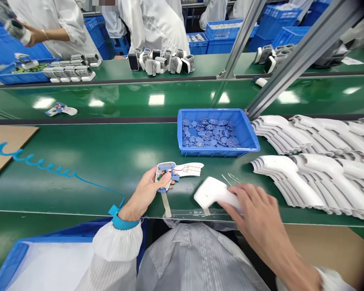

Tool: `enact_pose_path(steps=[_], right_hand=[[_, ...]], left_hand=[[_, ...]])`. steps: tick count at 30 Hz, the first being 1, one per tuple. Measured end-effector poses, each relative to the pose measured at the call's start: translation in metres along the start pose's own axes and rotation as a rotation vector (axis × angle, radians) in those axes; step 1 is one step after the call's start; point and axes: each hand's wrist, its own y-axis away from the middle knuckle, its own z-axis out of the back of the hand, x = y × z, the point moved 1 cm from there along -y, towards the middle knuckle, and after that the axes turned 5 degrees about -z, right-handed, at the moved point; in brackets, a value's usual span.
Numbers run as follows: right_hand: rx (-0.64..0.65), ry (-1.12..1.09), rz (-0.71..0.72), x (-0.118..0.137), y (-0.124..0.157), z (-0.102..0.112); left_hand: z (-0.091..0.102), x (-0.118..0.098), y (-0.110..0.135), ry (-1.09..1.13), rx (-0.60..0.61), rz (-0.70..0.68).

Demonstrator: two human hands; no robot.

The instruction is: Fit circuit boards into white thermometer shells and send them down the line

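In my left hand [148, 188] is an open thermometer-gun half [188, 169], its circuit board, wires and blue inner parts showing. My thumb lies across those parts, and the white handle points right. My right hand [255, 210] grips a smooth white shell half [212, 192] by its handle, outer face up. The two pieces are apart, just above the bench's front edge. Thin pale strips [230, 179] lie on the bench beyond my right fingers. A blue bin [182, 133] of small blue plastic parts [209, 133] stands behind both hands.
Stacked white shells [306, 178] fill the bench's right side. A metal post [291, 60] slants up behind the bin. Another open unit [61, 109] sits on the green conveyor [124, 103]. A coiled blue cord [42, 163] runs to my left wrist strap. Co-workers stand across the line.
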Motion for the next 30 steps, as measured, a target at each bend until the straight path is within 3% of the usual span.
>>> enact_pose_path(steps=[5,7,10,12,17,23,27,30], right_hand=[[-0.105,-0.042,0.116,0.019,-0.009,0.034],[-0.101,-0.042,0.141,0.033,-0.024,0.033],[-0.057,-0.067,0.149,0.046,-0.044,0.024],[0.040,-0.150,0.129,0.047,-0.053,0.019],[0.591,-0.471,-0.049,0.031,-0.063,0.014],[0.891,-1.148,-0.225,0.026,-0.061,0.024],[0.937,-1.336,-0.287,0.031,-0.055,0.028],[0.916,-1.355,-0.255,0.035,-0.049,0.026]], left_hand=[[-0.002,-0.007,-0.001,-0.058,0.157,-0.022],[-0.010,-0.008,-0.001,-0.109,0.227,-0.078],[-0.020,-0.005,0.000,-0.185,0.228,-0.103],[-0.024,-0.003,0.001,-0.231,0.223,-0.102],[-0.033,0.000,0.009,-0.404,0.313,-0.199],[-0.039,0.013,0.023,-0.773,-0.019,-0.548],[-0.035,0.031,0.026,-0.950,-0.026,-0.740],[-0.032,0.041,0.027,-0.988,-0.023,-0.780]])
